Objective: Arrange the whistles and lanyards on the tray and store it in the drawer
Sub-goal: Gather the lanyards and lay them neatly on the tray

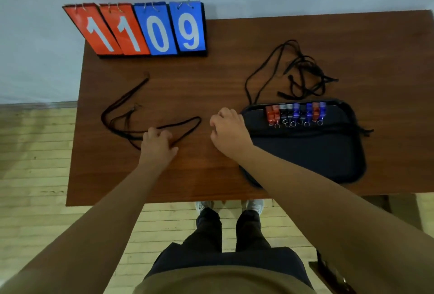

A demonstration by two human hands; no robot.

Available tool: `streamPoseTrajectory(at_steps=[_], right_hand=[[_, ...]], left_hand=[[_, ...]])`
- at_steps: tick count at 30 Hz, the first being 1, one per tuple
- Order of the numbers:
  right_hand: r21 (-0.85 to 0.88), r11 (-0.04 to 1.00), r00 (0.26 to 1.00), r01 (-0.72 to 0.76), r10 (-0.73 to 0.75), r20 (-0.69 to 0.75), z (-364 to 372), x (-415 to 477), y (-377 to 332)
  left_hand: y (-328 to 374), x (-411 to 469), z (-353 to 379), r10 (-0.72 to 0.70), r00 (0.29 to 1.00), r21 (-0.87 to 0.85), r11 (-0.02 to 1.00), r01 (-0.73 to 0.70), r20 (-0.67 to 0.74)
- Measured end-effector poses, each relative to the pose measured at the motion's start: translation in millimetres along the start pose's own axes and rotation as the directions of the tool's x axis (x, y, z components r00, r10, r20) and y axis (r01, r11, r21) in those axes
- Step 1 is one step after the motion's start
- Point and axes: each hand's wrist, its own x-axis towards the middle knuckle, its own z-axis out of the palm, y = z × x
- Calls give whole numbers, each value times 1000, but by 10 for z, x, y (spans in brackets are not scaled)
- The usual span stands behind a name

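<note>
A dark tray (305,153) lies on the right half of the brown table (211,87). Several whistles (296,113), orange, grey and blue, stand in a row along its far edge. A bundle of black lanyards (122,117) lies on the left of the table. My left hand (157,143) rests on these cords with its fingers curled over a strand. My right hand (227,129) hovers at the tray's left edge, fingers curled; I cannot see anything in it. A second tangle of black lanyards (303,70) lies beyond the tray.
A flip scoreboard (145,28) showing 11 and 09 stands at the table's far left corner. A pale wall rises behind the table. Wooden floor shows to the left and below, with my legs and shoes near the front edge.
</note>
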Motion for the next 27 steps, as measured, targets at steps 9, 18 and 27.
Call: streamPoseTrajectory(at_steps=[9, 18, 27], right_hand=[[24, 998, 971, 50, -54, 233, 445, 225, -418], [307, 947, 976, -96, 30, 215, -91, 236, -284], [343, 902, 963, -264, 227, 143, -1195, -69, 336]], left_hand=[[-355, -24, -47, 287, 958, -222, 936, -273, 29], [-262, -3, -687, 263, 964, -546, 815, -195, 49], [-91, 248, -941, 312, 950, -419, 861, -288, -12]])
